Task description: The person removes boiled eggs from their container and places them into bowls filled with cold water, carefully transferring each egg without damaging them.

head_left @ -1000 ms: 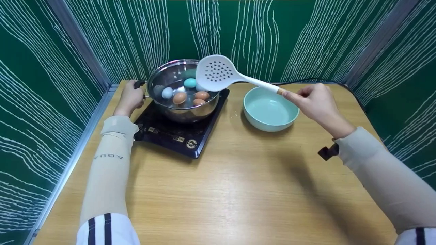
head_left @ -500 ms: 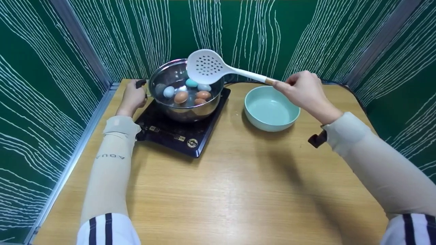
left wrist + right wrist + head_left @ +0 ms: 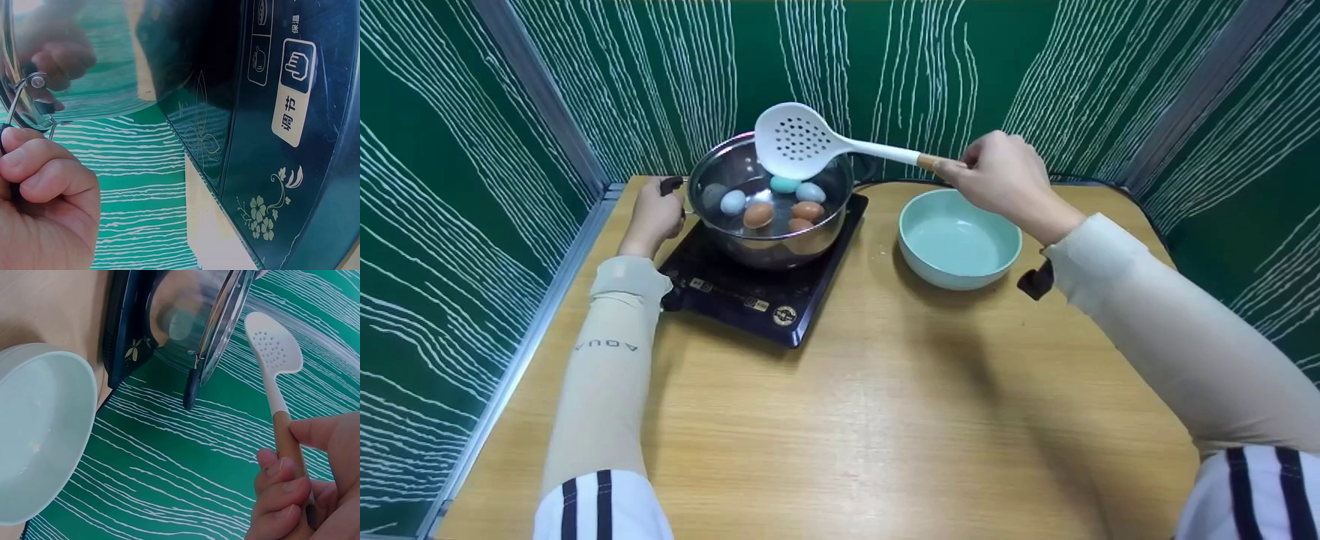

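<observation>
My left hand (image 3: 656,217) grips the black side handle (image 3: 670,185) of a steel pot (image 3: 769,251); in the left wrist view its fingers (image 3: 62,177) curl round that handle. Inside the pot lie several eggs: brown ones such as the egg (image 3: 758,215), pale blue ones such as the egg (image 3: 733,202), and a turquoise egg (image 3: 785,184). My right hand (image 3: 1005,176) holds a white slotted skimmer (image 3: 795,141) by its wooden handle (image 3: 288,444). The skimmer's perforated head is raised over the back of the pot and carries nothing. It partly covers the turquoise egg.
Under the pot sits a black induction cooker (image 3: 735,311), angled on the wooden table (image 3: 840,435). A mint-green bowl (image 3: 960,236) stands to its right, with nothing in it. A cable runs along the table's back edge, and green patterned walls (image 3: 930,75) enclose three sides.
My right hand has moved left and slightly away from me, bringing the skimmer head further over the pot. The left hand stays on the pot handle; eggs and bowl look unmoved.
</observation>
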Demonstrator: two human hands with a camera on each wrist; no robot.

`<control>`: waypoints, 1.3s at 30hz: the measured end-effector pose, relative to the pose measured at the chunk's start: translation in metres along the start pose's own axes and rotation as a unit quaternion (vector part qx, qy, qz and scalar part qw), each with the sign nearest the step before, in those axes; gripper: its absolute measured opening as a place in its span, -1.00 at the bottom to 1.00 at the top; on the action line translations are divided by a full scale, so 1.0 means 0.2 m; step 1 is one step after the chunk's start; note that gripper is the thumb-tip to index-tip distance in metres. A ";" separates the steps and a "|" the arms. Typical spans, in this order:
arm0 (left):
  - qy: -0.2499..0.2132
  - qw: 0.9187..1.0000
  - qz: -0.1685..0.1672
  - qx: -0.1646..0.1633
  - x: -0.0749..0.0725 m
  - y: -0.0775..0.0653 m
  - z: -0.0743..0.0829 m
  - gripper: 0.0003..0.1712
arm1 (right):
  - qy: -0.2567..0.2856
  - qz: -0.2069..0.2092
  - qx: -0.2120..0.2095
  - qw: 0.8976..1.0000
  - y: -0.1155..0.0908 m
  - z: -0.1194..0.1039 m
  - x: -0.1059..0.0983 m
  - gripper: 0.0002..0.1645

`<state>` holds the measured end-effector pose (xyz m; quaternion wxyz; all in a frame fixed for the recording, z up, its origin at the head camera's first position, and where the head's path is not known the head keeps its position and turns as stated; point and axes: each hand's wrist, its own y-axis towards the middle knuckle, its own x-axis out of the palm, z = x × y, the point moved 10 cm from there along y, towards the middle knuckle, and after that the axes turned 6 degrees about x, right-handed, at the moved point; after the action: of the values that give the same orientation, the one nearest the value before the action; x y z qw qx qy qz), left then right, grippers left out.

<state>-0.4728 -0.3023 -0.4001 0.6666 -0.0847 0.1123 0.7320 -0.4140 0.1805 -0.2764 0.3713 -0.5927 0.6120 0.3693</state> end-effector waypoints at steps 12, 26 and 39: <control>0.024 1.000 0.004 -0.005 -0.01 0.00 -0.02 -0.70 | -0.038 -0.015 -0.011 0.999 0.07 -0.14 0.05 -0.28; 0.026 1.000 0.010 0.002 -0.01 -0.01 0.00 -0.62 | -0.077 -0.039 0.002 0.996 0.15 -0.21 0.11 -0.41; 0.031 0.999 0.012 0.001 -0.01 -0.01 -0.01 -0.66 | -0.135 -0.033 -0.002 0.990 0.17 -0.33 0.17 -0.30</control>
<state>-0.4708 -0.3046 -0.4009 0.6539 -0.1050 0.1346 0.7371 -0.4493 0.1084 -0.2763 0.4610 -0.5585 0.5355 0.4345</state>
